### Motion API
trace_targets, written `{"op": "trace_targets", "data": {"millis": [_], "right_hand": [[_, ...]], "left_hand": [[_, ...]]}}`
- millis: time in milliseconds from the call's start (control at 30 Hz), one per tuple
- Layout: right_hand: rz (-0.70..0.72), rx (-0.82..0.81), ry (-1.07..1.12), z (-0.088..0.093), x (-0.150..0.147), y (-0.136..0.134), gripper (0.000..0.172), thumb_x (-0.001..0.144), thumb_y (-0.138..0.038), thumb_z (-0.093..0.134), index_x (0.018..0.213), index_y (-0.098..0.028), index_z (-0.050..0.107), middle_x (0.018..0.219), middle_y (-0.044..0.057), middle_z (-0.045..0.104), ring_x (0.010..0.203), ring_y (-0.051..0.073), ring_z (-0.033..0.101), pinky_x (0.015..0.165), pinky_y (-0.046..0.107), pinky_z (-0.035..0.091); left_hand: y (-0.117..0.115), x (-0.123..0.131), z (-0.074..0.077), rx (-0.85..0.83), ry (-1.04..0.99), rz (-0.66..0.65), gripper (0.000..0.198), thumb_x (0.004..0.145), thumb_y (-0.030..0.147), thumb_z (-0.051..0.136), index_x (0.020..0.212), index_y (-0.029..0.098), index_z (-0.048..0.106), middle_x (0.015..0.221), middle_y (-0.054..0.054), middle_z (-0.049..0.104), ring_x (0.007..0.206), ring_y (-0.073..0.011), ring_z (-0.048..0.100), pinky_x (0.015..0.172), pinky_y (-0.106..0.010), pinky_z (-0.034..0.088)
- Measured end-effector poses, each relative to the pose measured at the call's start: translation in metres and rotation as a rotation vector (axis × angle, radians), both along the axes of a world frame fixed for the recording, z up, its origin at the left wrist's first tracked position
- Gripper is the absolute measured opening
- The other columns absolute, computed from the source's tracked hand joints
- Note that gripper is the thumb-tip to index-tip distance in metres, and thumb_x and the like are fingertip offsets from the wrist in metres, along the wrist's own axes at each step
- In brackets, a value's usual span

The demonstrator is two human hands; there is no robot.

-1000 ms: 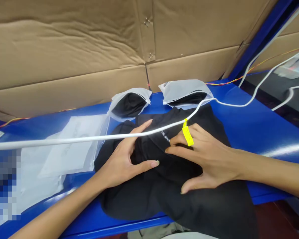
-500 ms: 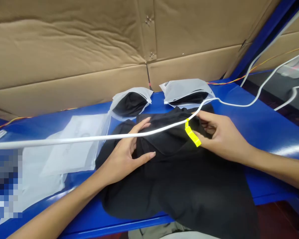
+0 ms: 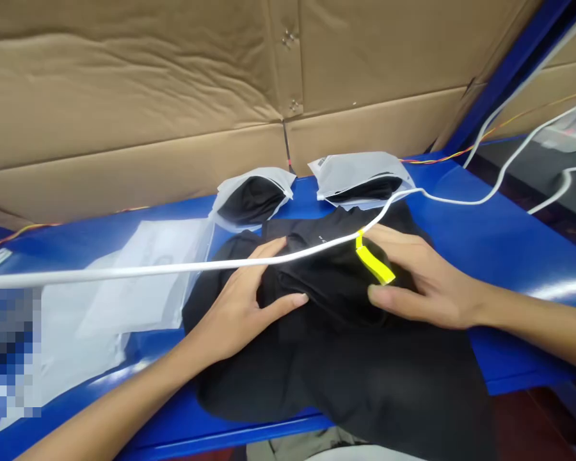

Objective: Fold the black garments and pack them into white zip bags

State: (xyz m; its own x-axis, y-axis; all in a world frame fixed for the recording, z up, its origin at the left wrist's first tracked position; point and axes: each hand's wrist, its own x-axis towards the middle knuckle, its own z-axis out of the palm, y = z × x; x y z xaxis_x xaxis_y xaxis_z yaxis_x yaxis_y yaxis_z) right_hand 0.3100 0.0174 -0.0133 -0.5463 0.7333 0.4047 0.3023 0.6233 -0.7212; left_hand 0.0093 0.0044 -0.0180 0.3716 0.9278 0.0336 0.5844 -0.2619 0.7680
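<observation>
The black cloth (image 3: 365,378) lies rumpled on the blue bench (image 3: 513,256), its near part hanging past the bench's edge. On the cloth's left side rests the left hand (image 3: 237,310), thumb and fingers spread wide; on its right side, the right hand (image 3: 434,288) holds its thumb apart from partly hidden fingers, and I cannot tell whether they grip a layer. Handling it neatly seems to call for light anchoring by the left hand while the right smooths wrinkles outward, without dragging layers. The white cable (image 3: 221,264) with its yellow tag (image 3: 377,264), crossing the view over the cloth, could hide creases.
</observation>
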Motion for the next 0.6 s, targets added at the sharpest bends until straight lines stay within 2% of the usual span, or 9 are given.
{"op": "trace_targets", "data": {"millis": [100, 133, 167, 300, 367, 400, 433, 533, 600], "right_hand": [[0.074, 0.288, -0.206, -0.005, -0.006, -0.011, 0.059, 0.091, -0.069, 0.067, 0.118, -0.018, 0.067, 0.13, 0.021, 0.066, 0.118, 0.038, 0.062, 0.101, 0.055, 0.053], [0.059, 0.348, -0.254, -0.007, -0.008, -0.013, 0.063, 0.09, -0.07, 0.067, 0.12, -0.016, 0.067, 0.131, 0.023, 0.066, 0.118, 0.04, 0.062, 0.099, 0.056, 0.053], [0.033, 0.393, -0.286, -0.009, -0.009, -0.013, 0.058, 0.091, -0.066, 0.068, 0.119, -0.015, 0.067, 0.128, 0.023, 0.067, 0.115, 0.039, 0.063, 0.097, 0.055, 0.055], [-0.027, 0.495, -0.245, -0.012, -0.008, -0.007, 0.009, 0.098, -0.024, 0.062, 0.094, -0.018, 0.066, 0.096, 0.012, 0.072, 0.089, 0.024, 0.066, 0.08, 0.037, 0.057], [-0.004, 0.505, -0.214, -0.011, -0.006, -0.003, 0.012, 0.098, -0.019, 0.061, 0.088, -0.019, 0.065, 0.087, 0.008, 0.069, 0.08, 0.02, 0.063, 0.073, 0.032, 0.054], [0.021, 0.5, -0.213, -0.01, -0.005, -0.002, 0.012, 0.099, -0.025, 0.063, 0.091, -0.017, 0.067, 0.089, 0.009, 0.07, 0.081, 0.021, 0.063, 0.074, 0.034, 0.054], [0.053, 0.49, -0.226, -0.009, -0.004, -0.002, 0.022, 0.099, -0.037, 0.067, 0.099, -0.015, 0.069, 0.096, 0.012, 0.071, 0.086, 0.024, 0.064, 0.077, 0.037, 0.055], [0.136, 0.478, -0.355, -0.008, -0.003, -0.005, 0.077, 0.087, -0.07, 0.074, 0.136, -0.012, 0.066, 0.123, 0.022, 0.068, 0.104, 0.034, 0.064, 0.088, 0.05, 0.055], [0.152, 0.502, -0.469, -0.008, -0.002, -0.006, 0.08, 0.085, -0.064, 0.079, 0.149, -0.02, 0.06, 0.128, 0.021, 0.068, 0.107, 0.037, 0.063, 0.088, 0.054, 0.054]], "left_hand": [[-0.001, 0.002, 0.003, -0.007, 0.008, -0.01, 0.072, 0.096, 0.063, 0.068, 0.158, 0.03, 0.05, 0.166, -0.007, 0.051, 0.154, -0.0355, 0.047, 0.132, -0.054, 0.036], [-0.001, 0.002, 0.005, 0.0, 0.016, -0.016, 0.07, 0.097, 0.062, 0.067, 0.157, 0.031, 0.05, 0.165, -0.006, 0.052, 0.154, -0.0349, 0.048, 0.132, -0.053, 0.036], [-0.001, 0.003, 0.007, 0.009, 0.026, -0.023, 0.068, 0.097, 0.061, 0.067, 0.157, 0.031, 0.05, 0.165, -0.005, 0.052, 0.154, -0.0341, 0.047, 0.132, -0.052, 0.035], [-0.001, 0.004, 0.011, 0.016, 0.049, -0.057, 0.071, 0.096, 0.058, 0.072, 0.159, 0.038, 0.047, 0.167, 0.0, 0.049, 0.156, -0.0312, 0.044, 0.134, -0.048, 0.034], [-0.001, 0.004, 0.012, 0.008, 0.053, -0.063, 0.072, 0.095, 0.059, 0.073, 0.159, 0.039, 0.047, 0.167, 0.0, 0.048, 0.157, -0.0309, 0.044, 0.133, -0.048, 0.034], [-0.001, 0.004, 0.012, 0.009, 0.058, -0.061, 0.071, 0.095, 0.06, 0.072, 0.159, 0.04, 0.048, 0.167, 0.0, 0.048, 0.157, -0.0312, 0.043, 0.134, -0.048, 0.034], [-0.001, 0.004, 0.011, 0.013, 0.067, -0.059, 0.068, 0.096, 0.061, 0.071, 0.158, 0.04, 0.05, 0.167, 0.0, 0.049, 0.157, -0.0317, 0.043, 0.134, -0.049, 0.033], [0.0, 0.003, 0.01, 0.03, 0.09, -0.05, 0.066, 0.095, 0.064, 0.069, 0.155, 0.039, 0.055, 0.167, -0.001, 0.05, 0.158, -0.0338, 0.043, 0.134, -0.052, 0.033], [0.0, 0.003, 0.01, 0.03, 0.088, -0.044, 0.067, 0.094, 0.066, 0.07, 0.153, 0.037, 0.057, 0.166, -0.003, 0.051, 0.157, -0.0353, 0.044, 0.133, -0.053, 0.034]]}}
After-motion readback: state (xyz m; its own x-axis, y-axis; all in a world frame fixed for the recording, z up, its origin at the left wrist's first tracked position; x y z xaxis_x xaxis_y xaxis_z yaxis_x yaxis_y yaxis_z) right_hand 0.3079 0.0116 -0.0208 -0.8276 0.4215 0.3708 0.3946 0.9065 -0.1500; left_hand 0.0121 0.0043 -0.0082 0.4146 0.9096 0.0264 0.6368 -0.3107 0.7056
